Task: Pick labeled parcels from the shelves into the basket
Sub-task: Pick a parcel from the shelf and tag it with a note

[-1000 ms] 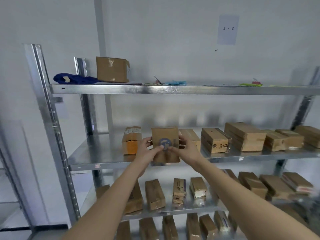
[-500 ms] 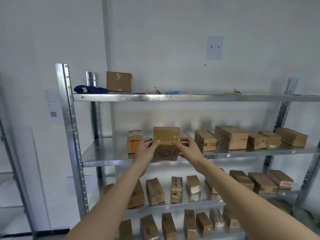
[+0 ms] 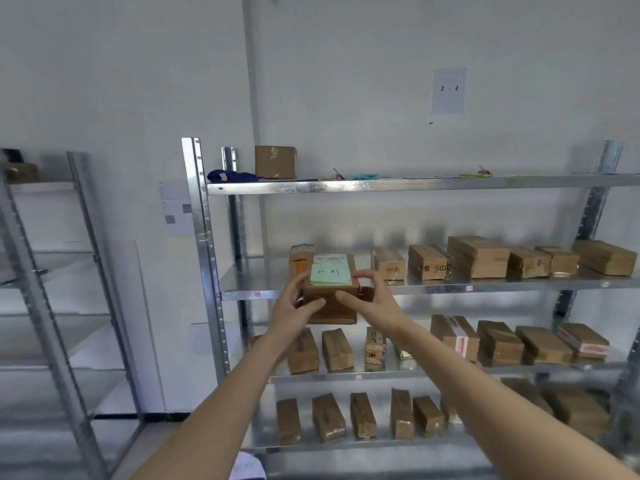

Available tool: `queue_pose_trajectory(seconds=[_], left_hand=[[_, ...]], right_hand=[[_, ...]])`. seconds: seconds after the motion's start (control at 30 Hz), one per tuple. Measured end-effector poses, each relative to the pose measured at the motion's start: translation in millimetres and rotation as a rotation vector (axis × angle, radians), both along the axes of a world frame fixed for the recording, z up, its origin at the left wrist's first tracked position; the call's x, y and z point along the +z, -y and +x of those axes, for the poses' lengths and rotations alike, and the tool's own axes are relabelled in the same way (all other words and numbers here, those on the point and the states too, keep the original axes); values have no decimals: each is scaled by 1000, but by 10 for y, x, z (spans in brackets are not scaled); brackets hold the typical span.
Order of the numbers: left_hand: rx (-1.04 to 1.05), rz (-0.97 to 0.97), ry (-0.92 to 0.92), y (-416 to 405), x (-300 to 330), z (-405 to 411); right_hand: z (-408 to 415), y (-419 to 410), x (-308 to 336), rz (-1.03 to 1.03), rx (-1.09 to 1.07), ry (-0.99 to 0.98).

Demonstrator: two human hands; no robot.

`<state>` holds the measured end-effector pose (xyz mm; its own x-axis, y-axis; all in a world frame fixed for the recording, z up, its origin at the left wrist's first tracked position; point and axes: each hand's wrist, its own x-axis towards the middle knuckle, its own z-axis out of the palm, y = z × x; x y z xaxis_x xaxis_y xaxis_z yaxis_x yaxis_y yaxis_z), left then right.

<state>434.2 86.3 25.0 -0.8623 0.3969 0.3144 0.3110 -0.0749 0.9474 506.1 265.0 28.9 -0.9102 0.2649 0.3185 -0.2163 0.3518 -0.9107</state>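
parcel (image 3: 330,296): held out in front of middle shelf (image 3: 450,285), green label (image 3: 330,274) turned up, likely for reading
left hand (image 3: 294,303): fingers curled round parcel's left edge, thumb on front
right hand (image 3: 372,301): gripping right edge, steadying
basket: not in view
next: probably drop into basket once label checks out

Stockroom, metal shelving (image 3: 398,184), taped parcels (image 3: 478,256)

The wall sheet (image 3: 449,90) reads "2 · 2"; parcel label (image 3: 330,274) writing seems illegible.
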Motion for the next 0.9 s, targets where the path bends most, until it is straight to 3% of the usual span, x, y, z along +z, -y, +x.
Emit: queue_pose_trajectory(seconds=[0.2, 0.6, 0.77, 0.9], left_hand=[[184, -15, 43, 600, -117, 424], [283, -46, 108, 2116, -246, 472], [315, 32, 268, 2814, -324, 230], [301, -13, 336, 3402, -516, -76]], right_hand=[[170, 633, -202, -51, 11, 45], [-52, 2141, -299, 180, 292, -93], [-434, 2900, -526, 270, 139, 64], [-709, 3546, -633, 351, 95, 122]])
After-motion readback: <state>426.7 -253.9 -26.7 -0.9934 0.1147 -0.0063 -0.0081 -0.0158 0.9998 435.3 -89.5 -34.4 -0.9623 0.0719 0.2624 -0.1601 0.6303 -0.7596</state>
